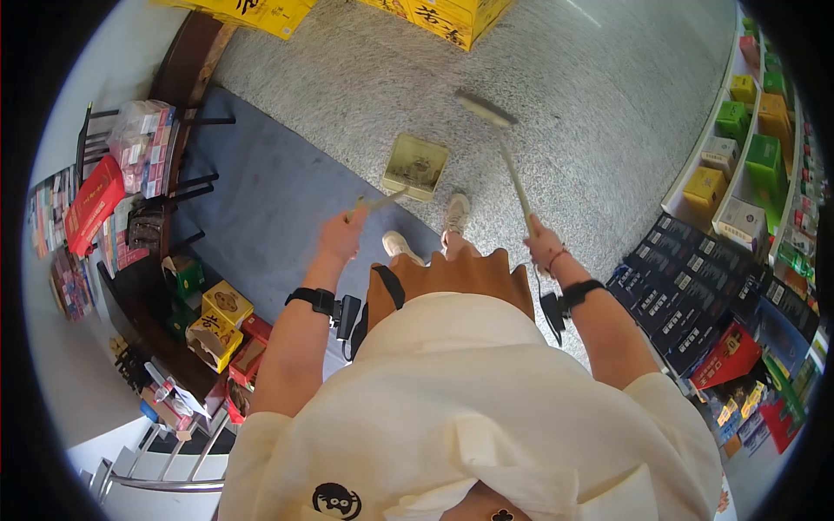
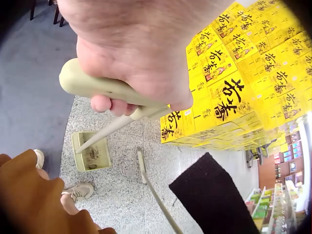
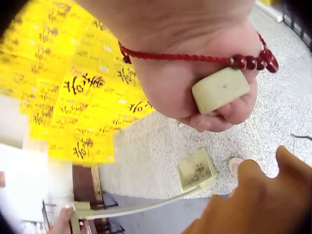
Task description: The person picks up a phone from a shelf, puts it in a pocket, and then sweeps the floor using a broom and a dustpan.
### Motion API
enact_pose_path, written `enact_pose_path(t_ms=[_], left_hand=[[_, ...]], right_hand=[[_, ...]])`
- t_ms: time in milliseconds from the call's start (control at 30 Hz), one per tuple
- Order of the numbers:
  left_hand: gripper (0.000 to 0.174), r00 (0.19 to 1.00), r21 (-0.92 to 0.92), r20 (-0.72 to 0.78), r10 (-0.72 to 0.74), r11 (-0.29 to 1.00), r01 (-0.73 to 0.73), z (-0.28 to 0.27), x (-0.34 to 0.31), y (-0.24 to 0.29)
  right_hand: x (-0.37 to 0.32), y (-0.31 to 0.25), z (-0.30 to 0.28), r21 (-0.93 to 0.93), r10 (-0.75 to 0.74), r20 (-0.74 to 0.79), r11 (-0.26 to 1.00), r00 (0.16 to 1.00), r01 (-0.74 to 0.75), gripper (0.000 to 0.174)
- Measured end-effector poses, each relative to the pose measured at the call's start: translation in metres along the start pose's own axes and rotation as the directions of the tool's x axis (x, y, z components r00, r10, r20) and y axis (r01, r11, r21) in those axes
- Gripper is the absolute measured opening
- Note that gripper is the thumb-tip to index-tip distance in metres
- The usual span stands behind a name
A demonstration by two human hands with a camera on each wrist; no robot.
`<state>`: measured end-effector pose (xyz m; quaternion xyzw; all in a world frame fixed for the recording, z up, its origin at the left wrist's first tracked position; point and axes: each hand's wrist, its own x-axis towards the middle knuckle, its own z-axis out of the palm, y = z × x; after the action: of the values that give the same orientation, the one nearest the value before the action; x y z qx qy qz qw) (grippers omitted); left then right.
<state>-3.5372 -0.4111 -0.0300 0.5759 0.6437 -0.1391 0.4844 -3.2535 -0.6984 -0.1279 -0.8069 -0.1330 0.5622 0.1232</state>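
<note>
My left hand (image 1: 340, 234) grips the pale green handle (image 2: 112, 87) of a long-handled dustpan (image 1: 415, 169). Some dark debris (image 3: 201, 171) lies inside the pan, which rests on the floor in front of my shoes. In the right wrist view, my right hand (image 3: 209, 92) is curled round the end of a broom handle (image 3: 222, 90), with a red bracelet at the wrist. The broom head (image 1: 486, 108) is a pale bar out ahead on the speckled floor, to the right of the dustpan and apart from it.
Stacked yellow cartons (image 2: 234, 92) stand ahead. A dark grey mat (image 1: 261, 191) covers the floor on the left, beside tables and chairs. Shelves of boxed goods (image 1: 764, 174) and stacked black boxes (image 1: 686, 278) line the right. My shoes (image 1: 455, 213) are just behind the dustpan.
</note>
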Motion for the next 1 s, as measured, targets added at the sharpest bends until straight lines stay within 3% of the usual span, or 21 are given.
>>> enact_pose_path(t_ms=[133,200,233,367,433,567,633,733,800,900,1000], left_hand=[[0.048,1.000,-0.013,-0.019,-0.001,1.000,0.001,0.003,0.003,-0.015],[0.047,0.999,0.015,-0.037,0.037,0.999,-0.037,0.001,0.000,-0.020],[0.047,0.999,0.002,-0.043,0.026,1.000,-0.026,0.000,-0.001,-0.027],[0.046,0.995,0.004,-0.089,0.039,0.999,-0.039,0.001,-0.001,-0.066],[0.046,0.992,-0.006,-0.121,0.033,0.999,-0.034,-0.002,-0.011,-0.088],[0.042,0.984,-0.218,-0.142,-0.111,0.973,0.078,-0.016,-0.040,-0.115],[0.041,0.974,-0.308,-0.138,-0.180,0.942,0.130,-0.024,-0.054,-0.126],[0.039,0.946,-0.346,-0.134,-0.294,0.909,0.234,-0.031,-0.068,-0.148],[0.039,0.936,-0.363,-0.121,-0.330,0.893,0.267,-0.033,-0.075,-0.164],[0.039,0.918,-0.337,-0.130,-0.375,0.887,0.315,-0.029,-0.079,-0.181],[0.041,0.925,-0.309,-0.115,-0.362,0.898,0.313,-0.031,-0.081,-0.202]], right_hand=[[-0.049,-0.028,-0.024,-0.044,-0.019,0.168,0.999,0.986,0.027,0.064],[-0.065,-0.050,-0.046,0.055,0.064,0.350,0.995,0.934,-0.089,0.061],[-0.066,-0.056,-0.050,0.038,0.066,0.357,0.996,0.932,-0.085,0.061],[-0.057,-0.092,-0.056,-0.054,-0.037,0.342,0.997,0.939,0.059,0.061],[-0.034,-0.119,-0.047,-0.148,-0.147,0.323,0.968,0.935,0.203,0.062],[0.030,-0.190,-0.009,-0.274,-0.263,0.398,0.880,0.879,0.388,0.061],[0.047,-0.230,0.023,-0.442,-0.365,0.368,0.740,0.855,0.506,0.057],[0.114,-0.245,0.084,-0.511,-0.358,0.425,0.663,0.831,0.547,0.061],[0.117,-0.260,0.113,-0.794,-0.231,0.410,0.385,0.882,0.470,0.068],[0.106,-0.243,0.100,-0.778,-0.099,0.497,0.389,0.862,0.493,0.077],[0.068,-0.211,0.052,-0.808,-0.143,0.489,0.296,0.860,0.509,0.082]])
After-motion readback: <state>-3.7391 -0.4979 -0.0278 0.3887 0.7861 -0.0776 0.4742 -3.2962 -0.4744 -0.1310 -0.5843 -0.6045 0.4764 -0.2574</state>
